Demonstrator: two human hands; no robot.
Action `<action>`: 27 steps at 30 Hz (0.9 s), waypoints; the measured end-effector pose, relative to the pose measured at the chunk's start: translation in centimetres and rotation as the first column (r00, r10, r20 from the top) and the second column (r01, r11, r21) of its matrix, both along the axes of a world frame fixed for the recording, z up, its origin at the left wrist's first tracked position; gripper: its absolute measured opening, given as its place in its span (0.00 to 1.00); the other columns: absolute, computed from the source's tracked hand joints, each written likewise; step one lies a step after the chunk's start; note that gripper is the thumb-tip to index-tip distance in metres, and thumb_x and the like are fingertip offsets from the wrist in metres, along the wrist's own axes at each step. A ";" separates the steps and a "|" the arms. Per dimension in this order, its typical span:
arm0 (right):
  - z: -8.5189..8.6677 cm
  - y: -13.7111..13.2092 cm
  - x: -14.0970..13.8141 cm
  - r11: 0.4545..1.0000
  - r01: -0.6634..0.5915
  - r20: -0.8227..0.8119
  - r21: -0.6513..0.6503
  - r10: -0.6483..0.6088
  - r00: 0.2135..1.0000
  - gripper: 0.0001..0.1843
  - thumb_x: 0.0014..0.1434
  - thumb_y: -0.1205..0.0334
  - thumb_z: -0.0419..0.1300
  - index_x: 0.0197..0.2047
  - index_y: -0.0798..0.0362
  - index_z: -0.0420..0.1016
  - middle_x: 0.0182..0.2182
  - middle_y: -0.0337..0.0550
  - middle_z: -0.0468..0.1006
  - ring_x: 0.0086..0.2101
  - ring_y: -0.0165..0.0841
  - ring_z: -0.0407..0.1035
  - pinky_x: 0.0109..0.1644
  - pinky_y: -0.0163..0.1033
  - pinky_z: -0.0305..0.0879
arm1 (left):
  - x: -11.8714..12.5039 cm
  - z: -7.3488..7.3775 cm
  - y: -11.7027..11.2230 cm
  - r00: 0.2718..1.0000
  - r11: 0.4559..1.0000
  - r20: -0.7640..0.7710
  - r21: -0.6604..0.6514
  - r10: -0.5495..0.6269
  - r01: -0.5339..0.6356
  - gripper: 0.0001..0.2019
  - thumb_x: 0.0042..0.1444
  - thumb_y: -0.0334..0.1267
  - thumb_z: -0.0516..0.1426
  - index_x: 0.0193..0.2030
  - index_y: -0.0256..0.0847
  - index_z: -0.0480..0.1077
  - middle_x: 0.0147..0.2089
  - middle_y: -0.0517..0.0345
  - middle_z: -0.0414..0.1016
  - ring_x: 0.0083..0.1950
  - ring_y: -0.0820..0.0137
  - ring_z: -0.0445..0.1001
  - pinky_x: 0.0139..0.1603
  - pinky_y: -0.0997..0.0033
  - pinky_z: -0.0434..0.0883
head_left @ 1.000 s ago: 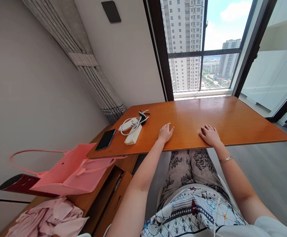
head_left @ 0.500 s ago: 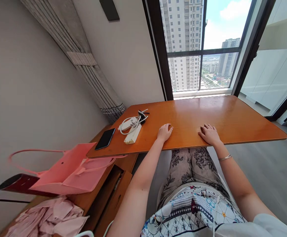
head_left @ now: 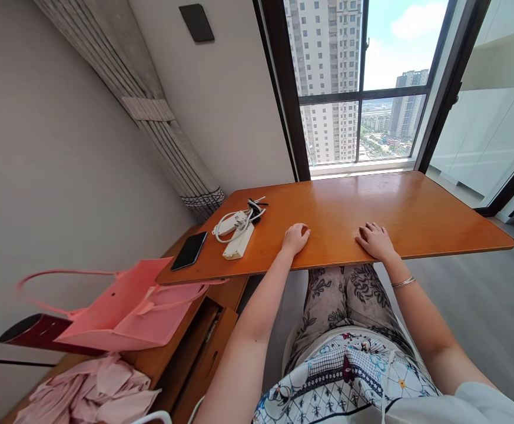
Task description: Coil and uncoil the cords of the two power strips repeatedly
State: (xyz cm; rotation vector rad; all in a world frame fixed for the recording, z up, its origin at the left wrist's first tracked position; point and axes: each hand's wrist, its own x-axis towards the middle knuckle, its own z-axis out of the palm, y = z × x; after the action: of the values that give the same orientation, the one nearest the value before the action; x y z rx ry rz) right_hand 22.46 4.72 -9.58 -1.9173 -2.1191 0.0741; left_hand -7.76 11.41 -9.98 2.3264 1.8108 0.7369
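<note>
Both forearms reach over the near edge of an orange-brown wooden table (head_left: 340, 206). My left hand (head_left: 296, 238) rests on its top, fingers loosely bent, holding nothing. To the right, my right hand (head_left: 375, 241) lies palm down on the wood with its fingers apart, and a thin bracelet (head_left: 403, 282) circles that wrist. Left of my left hand is a white power strip (head_left: 239, 240) with a white cable (head_left: 218, 231) coiled around it and a black plug (head_left: 254, 210) at its far end. Beyond that, at the table's left, a black phone (head_left: 189, 251) lies flat.
A pink bag (head_left: 128, 312) and a pale pink cloth (head_left: 84, 391) sit on a wooden cabinet at the lower left. Behind the bag is a dark red cylindrical object (head_left: 40, 333). A window (head_left: 362, 94) stands past the table's far edge, and a grey curtain (head_left: 168, 135) hangs left.
The view has shifted very slightly. Both hands and everything on the table keep their places.
</note>
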 end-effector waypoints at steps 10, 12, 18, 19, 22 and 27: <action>0.3 -0.2 -0.1 1.000 0.008 0.016 -0.011 -0.008 1.000 0.28 0.70 0.47 0.50 0.66 0.52 0.68 0.69 0.55 0.63 0.69 0.49 0.52 0.71 0.59 0.46 | 0.0 0.0 0.0 1.000 1.000 0.004 0.005 -0.010 0.010 0.13 0.64 0.38 0.53 0.50 0.36 0.75 0.55 0.45 0.78 0.58 0.59 0.74 0.64 0.60 0.69; 0.4 -0.3 -0.1 1.000 0.005 0.021 -0.007 -0.005 1.000 0.28 0.70 0.46 0.50 0.66 0.51 0.68 0.68 0.55 0.63 0.69 0.49 0.52 0.71 0.59 0.46 | 0.0 0.0 0.0 1.000 1.000 0.007 0.005 -0.010 0.010 0.13 0.64 0.38 0.53 0.49 0.37 0.75 0.55 0.46 0.78 0.58 0.59 0.74 0.63 0.59 0.69; 0.6 -0.4 0.0 1.000 -0.002 0.039 -0.011 0.002 0.999 0.28 0.71 0.46 0.48 0.65 0.52 0.68 0.69 0.53 0.63 0.69 0.49 0.52 0.71 0.59 0.47 | 0.0 0.0 0.0 1.000 1.000 0.015 0.007 -0.013 0.013 0.12 0.63 0.37 0.54 0.49 0.39 0.75 0.54 0.47 0.79 0.58 0.58 0.75 0.64 0.58 0.69; 0.6 -0.4 0.0 1.000 -0.001 0.041 -0.011 0.001 0.999 0.28 0.71 0.46 0.48 0.65 0.52 0.68 0.69 0.53 0.63 0.69 0.48 0.52 0.71 0.59 0.47 | 0.0 0.0 0.0 1.000 1.000 0.016 0.007 -0.014 0.014 0.12 0.63 0.37 0.54 0.49 0.39 0.75 0.54 0.46 0.79 0.58 0.58 0.75 0.64 0.57 0.69; 0.5 -0.4 0.0 1.000 0.001 0.046 -0.011 0.000 0.999 0.28 0.71 0.46 0.48 0.65 0.52 0.69 0.69 0.53 0.62 0.69 0.48 0.52 0.71 0.58 0.46 | 0.0 -0.1 0.0 1.000 1.000 0.018 0.009 -0.015 0.015 0.12 0.63 0.37 0.54 0.49 0.38 0.75 0.54 0.46 0.79 0.58 0.58 0.75 0.64 0.57 0.69; 0.2 -0.2 0.1 1.000 -0.002 0.046 -0.002 0.002 0.999 0.28 0.70 0.46 0.49 0.65 0.52 0.69 0.69 0.53 0.63 0.69 0.48 0.53 0.71 0.58 0.46 | 0.0 -0.1 0.0 1.000 1.000 0.023 0.012 -0.018 0.018 0.12 0.62 0.37 0.54 0.49 0.39 0.75 0.54 0.46 0.79 0.58 0.58 0.75 0.63 0.57 0.69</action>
State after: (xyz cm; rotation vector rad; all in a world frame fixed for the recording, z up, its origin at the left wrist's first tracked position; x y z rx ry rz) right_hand 22.58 4.49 -9.34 -1.9361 -2.1508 0.0331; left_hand -7.73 11.44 -10.09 2.3283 1.7790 0.7710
